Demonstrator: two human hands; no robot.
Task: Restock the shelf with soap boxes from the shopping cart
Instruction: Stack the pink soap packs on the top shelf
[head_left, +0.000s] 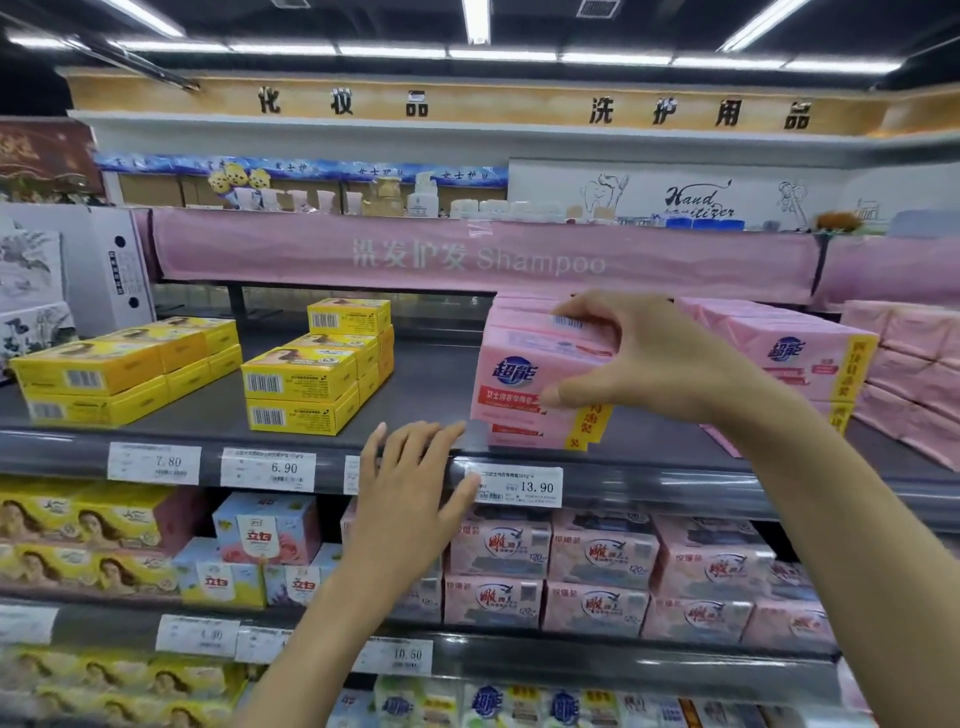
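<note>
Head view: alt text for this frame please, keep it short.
A person's right hand grips the top pink soap pack of a stack on a shop shelf, fingers over its top and thumb on its front. The left hand is open at the shelf's front edge, beside a 13.90 price tag; yellow soap boxes sit further left.

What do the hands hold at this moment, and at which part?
The right hand grips the upper pink soap pack: fingers over its top edge, thumb on its front face. The left hand is open and holds nothing.
</note>
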